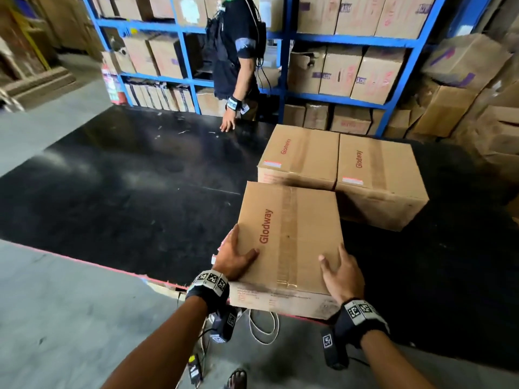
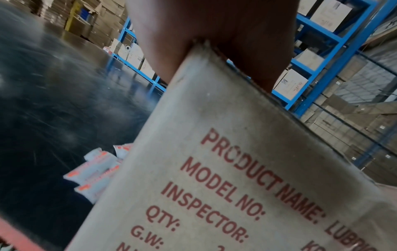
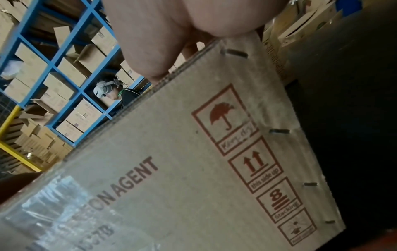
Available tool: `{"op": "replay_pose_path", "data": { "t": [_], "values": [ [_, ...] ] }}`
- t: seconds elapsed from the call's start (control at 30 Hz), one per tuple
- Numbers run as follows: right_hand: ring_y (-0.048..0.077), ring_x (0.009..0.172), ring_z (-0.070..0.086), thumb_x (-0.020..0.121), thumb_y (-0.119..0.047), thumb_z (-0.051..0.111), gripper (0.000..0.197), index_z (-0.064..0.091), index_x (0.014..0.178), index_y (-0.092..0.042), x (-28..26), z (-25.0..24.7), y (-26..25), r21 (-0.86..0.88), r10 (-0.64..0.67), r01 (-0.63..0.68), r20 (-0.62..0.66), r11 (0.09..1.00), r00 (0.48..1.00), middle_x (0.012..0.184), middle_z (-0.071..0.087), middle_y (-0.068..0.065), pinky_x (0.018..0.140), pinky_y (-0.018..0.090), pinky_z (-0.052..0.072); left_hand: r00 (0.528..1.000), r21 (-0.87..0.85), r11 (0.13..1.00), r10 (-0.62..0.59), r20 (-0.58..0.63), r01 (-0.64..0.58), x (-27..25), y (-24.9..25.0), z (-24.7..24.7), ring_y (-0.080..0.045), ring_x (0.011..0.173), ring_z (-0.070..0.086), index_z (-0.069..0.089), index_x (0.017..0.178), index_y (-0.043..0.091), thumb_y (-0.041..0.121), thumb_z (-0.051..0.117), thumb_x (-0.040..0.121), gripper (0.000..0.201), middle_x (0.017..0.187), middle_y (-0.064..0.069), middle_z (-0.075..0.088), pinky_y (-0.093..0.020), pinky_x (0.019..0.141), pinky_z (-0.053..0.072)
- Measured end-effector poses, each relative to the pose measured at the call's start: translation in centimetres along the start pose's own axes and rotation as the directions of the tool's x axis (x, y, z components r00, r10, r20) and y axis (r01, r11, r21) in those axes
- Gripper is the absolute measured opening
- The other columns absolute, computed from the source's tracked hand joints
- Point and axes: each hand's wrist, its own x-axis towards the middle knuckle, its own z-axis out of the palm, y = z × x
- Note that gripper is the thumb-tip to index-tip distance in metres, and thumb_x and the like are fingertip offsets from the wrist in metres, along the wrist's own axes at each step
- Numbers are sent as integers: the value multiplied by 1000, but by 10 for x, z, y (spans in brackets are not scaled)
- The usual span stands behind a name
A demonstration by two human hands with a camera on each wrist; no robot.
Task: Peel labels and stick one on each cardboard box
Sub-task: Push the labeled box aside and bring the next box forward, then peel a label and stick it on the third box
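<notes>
A taped cardboard box [image 1: 292, 237] printed "Glodway" sits at the near edge of the black table [image 1: 126, 192]. My left hand [image 1: 238, 254] lies against its near left corner, thumb on top and straight fingers along the left edge. Flat on the top near the right corner rests my right hand [image 1: 337, 268], fingers spread. The wrist views show each palm, left hand [image 2: 214, 34] and right hand [image 3: 171, 25], over the printed front of the box [image 2: 214, 169] [image 3: 171, 169]. Loose red-and-white labels [image 2: 96, 171] lie on the table left of the box.
Two more boxes [image 1: 300, 153] [image 1: 379, 169] stand side by side just behind, each with a small label [image 1: 271, 164] [image 1: 352, 181] at its near left corner. Another person [image 1: 236, 51] stands at the far edge, a hand [image 1: 227, 124] on the table. Blue racks [image 1: 283, 66] of cartons stand behind.
</notes>
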Motion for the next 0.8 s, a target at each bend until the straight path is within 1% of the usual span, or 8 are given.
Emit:
{"op": "replay_pose_path", "data": {
  "t": [0.17, 0.3, 0.4, 0.53, 0.63, 0.7, 0.73, 0.8],
  "values": [
    [40, 128, 59, 94, -50, 67, 73, 42, 157, -20, 16, 30, -29, -11, 75, -75, -44, 997, 996, 147, 54, 18, 105, 48, 51, 999, 19, 999, 25, 43, -26, 44, -17, -22, -20, 137, 46, 19, 157, 25, 60, 75, 69, 111, 157, -1, 37, -40, 113, 40],
    [41, 131, 57, 95, -48, 67, 74, 42, 157, -19, 20, 38, -35, -27, 133, -135, -73, 990, 988, 150, 52, 18, 108, 48, 49, 994, 6, 1000, 11, 110, -12, 70, -27, -19, -20, 135, 47, 17, 156, 30, 68, 74, 64, 114, 155, 1, 39, -42, 112, 42],
    [42, 131, 56, 96, -48, 65, 73, 40, 158, -18, 21, 38, -34, -40, 142, -146, -79, 989, 987, 152, 50, 18, 107, 47, 49, 994, 22, 999, 38, 99, -41, 78, -29, -12, -22, 133, 49, 17, 154, 33, 73, 71, 62, 114, 152, -1, 44, -44, 110, 43],
    [43, 131, 55, 98, -50, 62, 74, 38, 159, -17, 25, 37, -30, -86, 131, -136, -59, 987, 990, 154, 47, 19, 105, 48, 49, 994, -47, 998, 41, 96, -37, 82, -29, -8, -20, 132, 49, 19, 156, 28, 64, 76, 67, 112, 151, 0, 43, -40, 110, 43],
    [42, 134, 52, 99, -51, 58, 72, 36, 159, -18, 25, 36, -30, -120, 137, -141, -38, 983, 990, 157, 43, 18, 108, 51, 47, 989, -82, 997, 28, 147, -16, 80, -32, -9, -18, 128, 52, 17, 155, 37, 69, 74, 68, 109, 147, 4, 45, -40, 109, 45],
    [41, 140, 44, 99, -51, 57, 69, 39, 157, -18, 26, 34, -35, -217, 137, -145, -51, 965, 989, 160, 39, 16, 114, 55, 40, 974, -193, 979, -14, 226, 59, 80, -33, -18, -15, 124, 56, 23, 151, 45, 68, 67, 77, 89, 145, 6, 49, -39, 107, 47],
    [40, 144, 39, 98, -49, 58, 67, 42, 155, -17, 26, 33, -40, -269, 108, -125, -77, 955, 991, 162, 36, 16, 116, 57, 36, 973, -236, 968, -34, 230, 89, 81, -35, -26, -15, 125, 56, 31, 149, 42, 63, 61, 86, 73, 146, 4, 50, -41, 108, 46],
    [38, 150, 31, 97, -44, 62, 63, 48, 151, -14, 29, 39, -53, -320, -31, -8, -116, 947, 993, 164, 33, 18, 121, 57, 29, 987, -221, 969, -79, 138, 108, 83, -51, -45, -22, 127, 56, 49, 142, 24, 48, 49, 100, 49, 139, -3, 58, -43, 109, 43]
  ]
}}
